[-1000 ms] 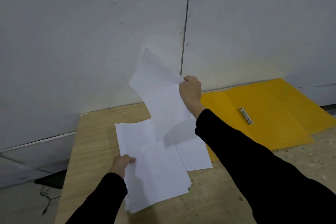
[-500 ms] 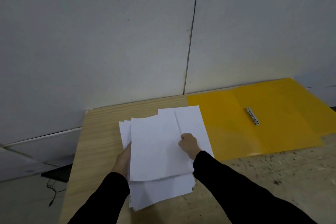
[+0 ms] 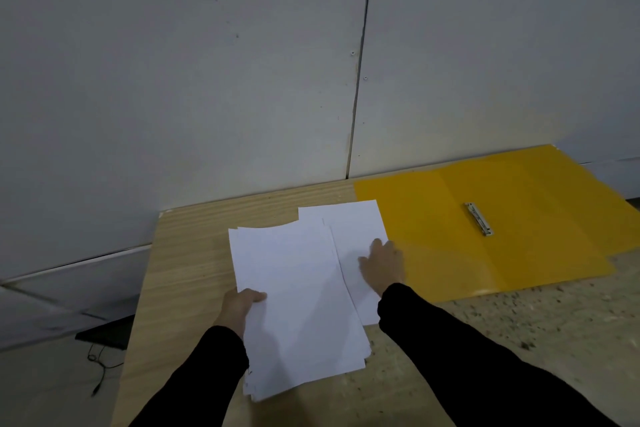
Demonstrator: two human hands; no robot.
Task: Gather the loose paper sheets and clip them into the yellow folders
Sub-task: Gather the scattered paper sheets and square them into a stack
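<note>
Your stack of paper lies on the wooden table — your left hand grips its left edge, thumb on top. Your right hand presses flat, fingers straight, on a loose sheet overlapping the open yellow folder.
</note>
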